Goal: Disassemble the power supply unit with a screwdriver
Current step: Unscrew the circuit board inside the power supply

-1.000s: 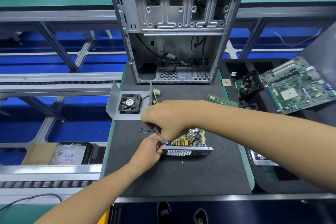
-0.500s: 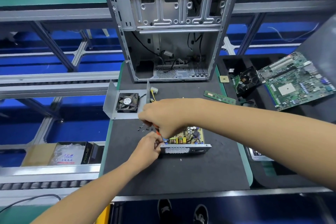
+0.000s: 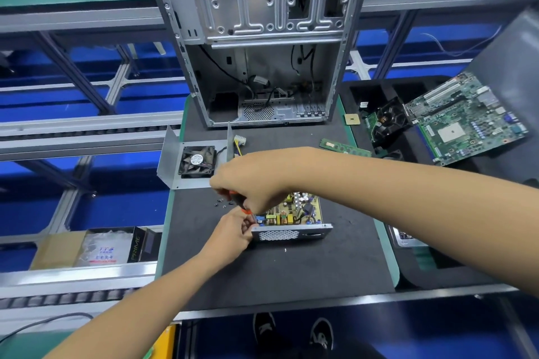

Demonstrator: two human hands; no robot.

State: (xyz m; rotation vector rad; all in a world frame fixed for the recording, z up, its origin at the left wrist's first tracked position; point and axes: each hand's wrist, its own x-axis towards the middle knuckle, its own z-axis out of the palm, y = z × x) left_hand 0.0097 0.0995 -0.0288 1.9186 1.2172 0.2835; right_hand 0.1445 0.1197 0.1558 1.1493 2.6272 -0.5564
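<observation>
The opened power supply unit (image 3: 294,223) lies on the black mat, its yellow circuit board exposed above a perforated metal wall. My right hand (image 3: 248,181) grips a screwdriver (image 3: 240,203) with a black and orange handle, tip pointing down at the unit's left corner. My left hand (image 3: 233,234) pinches the screwdriver's shaft at that corner, beside the metal wall. The removed metal cover with its black fan (image 3: 198,161) lies behind, to the left. Several loose screws (image 3: 222,203) sit on the mat left of the hands.
An empty computer case (image 3: 256,38) stands upright at the back of the mat (image 3: 277,268). A RAM stick (image 3: 345,149), CPU chip (image 3: 351,119), cooler fan (image 3: 389,119) and motherboard (image 3: 463,122) lie to the right. Boxes (image 3: 96,248) sit on the conveyor at left.
The view has shifted slightly. Both hands stay at the unit's left corner, with the screwdriver handle now more visible under my right hand.
</observation>
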